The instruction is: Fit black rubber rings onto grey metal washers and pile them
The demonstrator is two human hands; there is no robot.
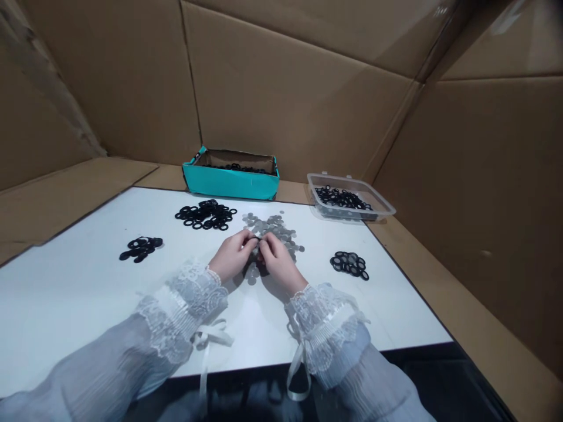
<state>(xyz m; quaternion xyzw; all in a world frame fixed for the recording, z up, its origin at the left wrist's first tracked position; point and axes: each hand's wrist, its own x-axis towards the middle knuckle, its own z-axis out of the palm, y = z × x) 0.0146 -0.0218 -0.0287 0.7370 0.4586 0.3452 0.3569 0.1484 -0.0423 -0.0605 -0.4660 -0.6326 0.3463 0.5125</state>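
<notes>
My left hand [233,253] and my right hand [279,261] meet at the middle of the white board, fingertips pinched together on a small black ring [257,238]. The fingers cover most of that ring. Beneath and just beyond them spreads a loose pile of small grey translucent discs [268,225]. Left of the discs lies a heap of plain black rings [206,215]. A smaller group of black pieces [141,248] sits farther left. To the right is a cluster of black rings with grey centres [349,264].
At the back stands a turquoise open box [231,183] with black rings inside. A clear plastic tray [382,205] at the back right holds many ringed pieces. Cardboard walls [299,88] surround the white board [79,287]. White ribbons [213,334] hang from the sleeves.
</notes>
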